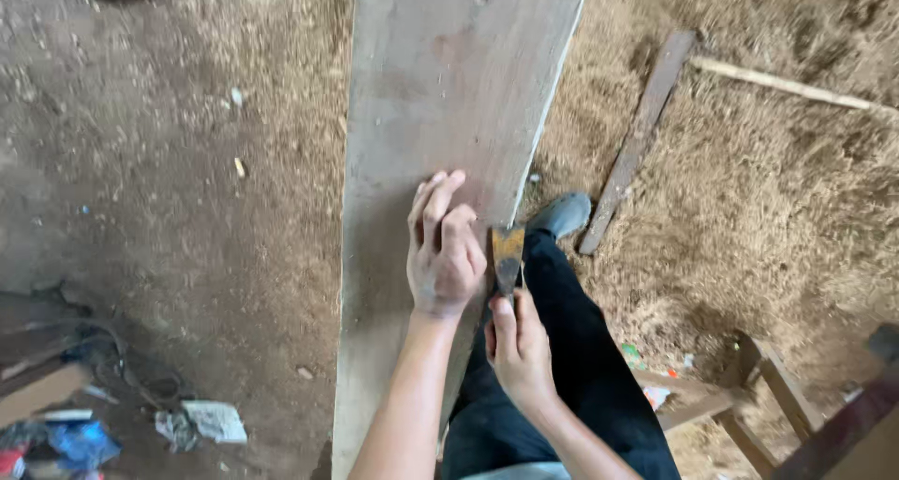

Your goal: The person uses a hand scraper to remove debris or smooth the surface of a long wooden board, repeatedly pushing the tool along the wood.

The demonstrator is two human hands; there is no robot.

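A long grey wooden plank (440, 115) slopes over the sawdust floor (768, 190). The left hand (442, 251) lies flat on it, fingers loose; the right hand (518, 349) grips a rusty flat-bladed scraper (508, 257) at the plank's edge. A slip could drive the blade into those near fingers.

Your long grey wooden plank (440, 115) stretched away over the sawdust floor, while a rusty flat blade (508, 255) met its right edge.
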